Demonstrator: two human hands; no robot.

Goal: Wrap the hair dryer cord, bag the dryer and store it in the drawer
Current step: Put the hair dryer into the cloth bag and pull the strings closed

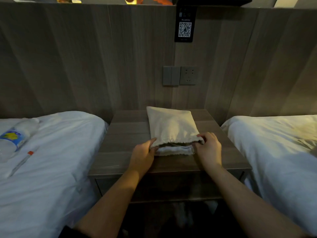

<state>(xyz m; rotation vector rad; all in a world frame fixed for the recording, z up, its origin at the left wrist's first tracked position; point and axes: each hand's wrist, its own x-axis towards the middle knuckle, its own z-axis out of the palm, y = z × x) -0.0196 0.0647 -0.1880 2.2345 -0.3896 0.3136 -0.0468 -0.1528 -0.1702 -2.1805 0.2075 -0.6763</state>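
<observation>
On the nightstand (127, 134), both hands (144, 152) (208, 148) grip the cloth bag's (169, 124) open mouth, contents unclear.

Two bare forearms, hands (no rings or watch) (144, 153), dark clothing edge

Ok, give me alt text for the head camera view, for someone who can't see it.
Two bare hands, left and right, hold the open mouth of a cream drawstring bag lying on a wooden nightstand between two white beds. A water bottle lies on the left bed; a wall socket is above.
</observation>
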